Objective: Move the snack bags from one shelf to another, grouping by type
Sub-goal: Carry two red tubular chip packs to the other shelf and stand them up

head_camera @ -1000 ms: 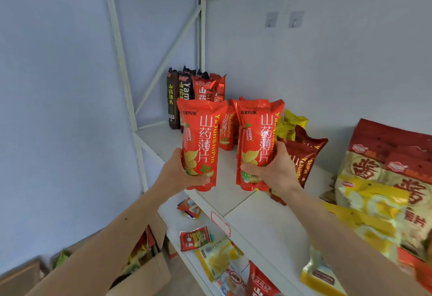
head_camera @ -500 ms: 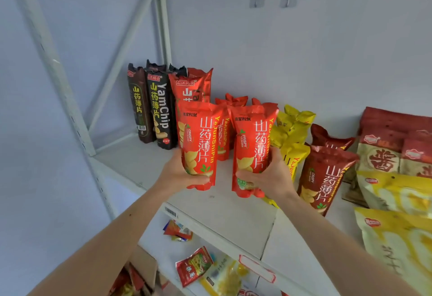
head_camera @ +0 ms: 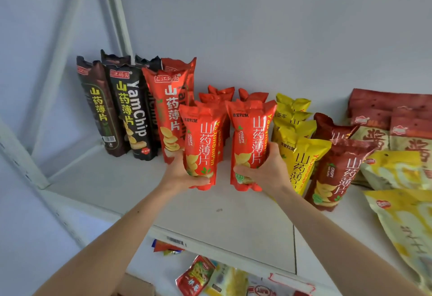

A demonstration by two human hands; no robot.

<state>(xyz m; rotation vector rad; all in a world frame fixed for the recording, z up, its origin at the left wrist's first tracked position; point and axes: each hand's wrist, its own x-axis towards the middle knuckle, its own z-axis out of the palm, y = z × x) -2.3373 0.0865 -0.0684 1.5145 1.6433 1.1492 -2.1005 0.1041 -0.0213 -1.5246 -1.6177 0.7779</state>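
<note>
My left hand (head_camera: 180,174) grips the bottom of an upright red yam-chip bag (head_camera: 202,141). My right hand (head_camera: 265,172) grips a second red bag (head_camera: 251,141) of the same kind beside it. Both bags are low over the white upper shelf (head_camera: 210,216), just in front of a row of matching red bags (head_camera: 219,96). To the left stand dark yam-chip bags (head_camera: 131,113) and a taller red bag (head_camera: 168,109). To the right stand yellow bags (head_camera: 299,151) and dark red bags (head_camera: 336,169).
Large flat red and yellow snack bags (head_camera: 397,146) lie at the shelf's right end. White frame posts (head_camera: 117,15) rise at the back left. A lower shelf holds loose small packets (head_camera: 198,274). A cardboard box corner (head_camera: 138,286) shows at the bottom.
Both hands have carried the two red bags forward and down toward the shelf, close to the matching red row. The view has tipped downward and nearer to the shelf.
</note>
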